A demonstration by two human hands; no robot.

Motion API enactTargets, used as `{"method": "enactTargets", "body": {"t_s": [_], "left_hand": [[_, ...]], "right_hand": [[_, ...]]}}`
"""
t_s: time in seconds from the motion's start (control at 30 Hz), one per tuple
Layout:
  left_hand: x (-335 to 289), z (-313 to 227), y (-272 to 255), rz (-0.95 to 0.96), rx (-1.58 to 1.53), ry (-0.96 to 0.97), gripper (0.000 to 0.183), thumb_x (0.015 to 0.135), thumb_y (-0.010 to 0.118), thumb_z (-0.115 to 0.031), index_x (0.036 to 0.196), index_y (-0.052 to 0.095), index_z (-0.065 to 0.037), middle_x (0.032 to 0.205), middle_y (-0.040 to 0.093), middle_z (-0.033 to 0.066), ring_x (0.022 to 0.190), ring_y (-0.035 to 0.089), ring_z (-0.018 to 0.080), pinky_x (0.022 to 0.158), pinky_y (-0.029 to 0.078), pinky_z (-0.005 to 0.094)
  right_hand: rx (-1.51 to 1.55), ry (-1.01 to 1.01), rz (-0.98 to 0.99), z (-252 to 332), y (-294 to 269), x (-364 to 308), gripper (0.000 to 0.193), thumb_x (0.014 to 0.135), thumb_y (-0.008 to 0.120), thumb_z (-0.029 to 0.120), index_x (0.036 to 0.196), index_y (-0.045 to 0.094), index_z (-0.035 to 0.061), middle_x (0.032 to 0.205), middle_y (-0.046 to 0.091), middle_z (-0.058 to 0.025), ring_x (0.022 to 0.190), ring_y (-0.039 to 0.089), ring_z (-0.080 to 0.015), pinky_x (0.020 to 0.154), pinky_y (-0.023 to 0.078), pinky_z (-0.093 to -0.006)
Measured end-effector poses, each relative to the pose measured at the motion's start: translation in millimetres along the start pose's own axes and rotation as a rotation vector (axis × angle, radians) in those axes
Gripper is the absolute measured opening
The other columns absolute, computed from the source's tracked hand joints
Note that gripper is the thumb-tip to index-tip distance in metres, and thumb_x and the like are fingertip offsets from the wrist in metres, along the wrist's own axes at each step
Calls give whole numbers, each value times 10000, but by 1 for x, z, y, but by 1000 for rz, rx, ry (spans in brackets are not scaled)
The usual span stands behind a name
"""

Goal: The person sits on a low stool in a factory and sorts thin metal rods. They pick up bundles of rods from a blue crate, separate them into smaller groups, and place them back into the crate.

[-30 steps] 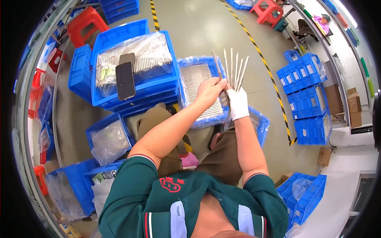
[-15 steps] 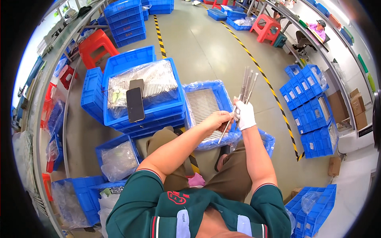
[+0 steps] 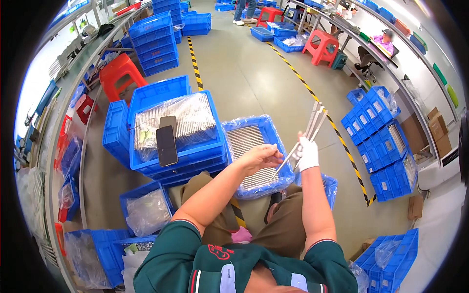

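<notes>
My right hand point(image 3: 307, 153), in a white glove, is closed round several thin metal rods point(image 3: 316, 119). Most of them fan out upward past the fingers, while a single rod point(image 3: 284, 167) slants down to the left. My bare left hand point(image 3: 263, 158) hovers just left of that slanting rod, fingers loosely bent and apart, with nothing visible in them. Below both hands is a blue crate point(image 3: 267, 128) lined with clear plastic film. Inside it, more metal rods point(image 3: 245, 140) lie side by side in a row.
Left of the crate, a stack of blue crates point(image 3: 211, 146) carries film-covered rods and two phones point(image 3: 167, 146). Another blue crate point(image 3: 332, 188) stands by my right knee. Red stools point(image 3: 119, 75), crate stacks point(image 3: 386, 146) and workbenches line both sides. Striped tape point(image 3: 337, 129) marks the floor.
My left hand has come away from the rods and drawn slightly left. My right hand has shifted a little right with the rods, which now spread at a different angle. The view has tilted up.
</notes>
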State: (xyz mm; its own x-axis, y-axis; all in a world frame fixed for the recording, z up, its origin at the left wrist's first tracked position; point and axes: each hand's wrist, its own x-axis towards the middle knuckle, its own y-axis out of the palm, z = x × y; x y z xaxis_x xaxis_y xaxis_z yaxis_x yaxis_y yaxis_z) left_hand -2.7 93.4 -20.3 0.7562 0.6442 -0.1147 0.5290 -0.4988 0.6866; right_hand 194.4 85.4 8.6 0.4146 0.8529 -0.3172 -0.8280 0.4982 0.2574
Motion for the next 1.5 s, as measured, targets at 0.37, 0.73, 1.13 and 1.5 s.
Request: {"method": "enactTargets", "body": {"t_s": [0.37, 0.73, 1.13, 1.5], "left_hand": [[-19, -20, 11, -98, 590, -123, 331, 909, 566, -343, 863, 610, -18, 626, 453, -28, 498, 370, 68, 443, 289, 233], [-10, -52, -29, -646, 89, 441, 302, 929, 550, -309, 840, 586, -23, 633, 476, -2, 530, 468, 100, 506, 400, 258], [-9, -50, -25, -515, -236, 497, 296, 937, 543, -294, 895, 579, -3, 648, 411, -13, 513, 369, 89, 481, 361, 252], [-8, -48, -27, -507, -204, 475, 301, 946, 525, -296, 916, 576, -1, 640, 394, -18, 522, 371, 84, 481, 343, 241]], "right_hand": [[-636, -405, 225, -35, 29, -29, 296, 831, 660, 298, 891, 629, 10, 730, 619, -87, 653, 550, -124, 603, 453, -291], [-426, -81, 407, -23, 29, -53, 128, 888, 576, 174, 888, 535, 53, 572, 550, -21, 391, 405, -60, 360, 290, -209], [-466, -14, 424, -20, 36, -61, 123, 883, 580, 167, 917, 565, 50, 591, 529, -1, 457, 431, -59, 431, 346, -208], [-502, -36, 404, -23, 34, -63, 157, 878, 588, 177, 945, 573, 36, 593, 533, -13, 459, 442, -70, 434, 353, -220]]}}
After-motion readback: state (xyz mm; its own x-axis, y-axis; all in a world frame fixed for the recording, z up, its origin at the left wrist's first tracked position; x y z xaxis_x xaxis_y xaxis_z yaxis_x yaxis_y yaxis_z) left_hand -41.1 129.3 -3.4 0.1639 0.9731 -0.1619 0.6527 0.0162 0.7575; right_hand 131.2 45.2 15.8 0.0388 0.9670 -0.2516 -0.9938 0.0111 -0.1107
